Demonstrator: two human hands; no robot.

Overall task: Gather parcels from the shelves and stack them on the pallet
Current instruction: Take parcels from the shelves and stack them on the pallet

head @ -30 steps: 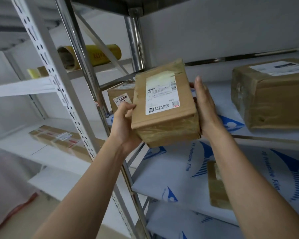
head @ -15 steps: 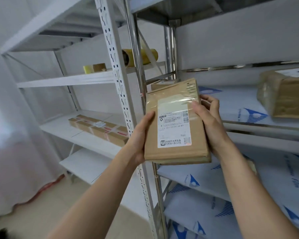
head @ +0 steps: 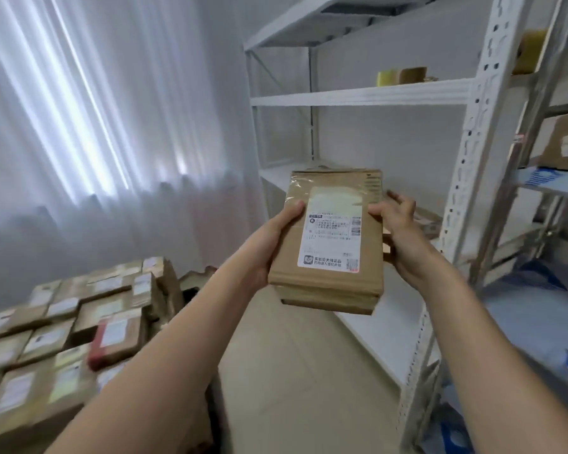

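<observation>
White curtains back a heap of stacked brown parcels [head: 63, 329] at lower left. Flat brown cardboard parcel [head: 333, 240] is gripped edgewise by left hand [head: 276, 244] and right hand [head: 399, 231], label upward, presumably for carrying there.

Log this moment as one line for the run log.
stage: carrying | left hand: holds parcel | right hand: holds parcel | parcel stack: lower left | shelves: right

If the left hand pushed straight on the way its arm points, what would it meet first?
Beyond the parcel that the left hand already grips, probably the white shelf of the rack behind it, though depth is hard to judge.
</observation>
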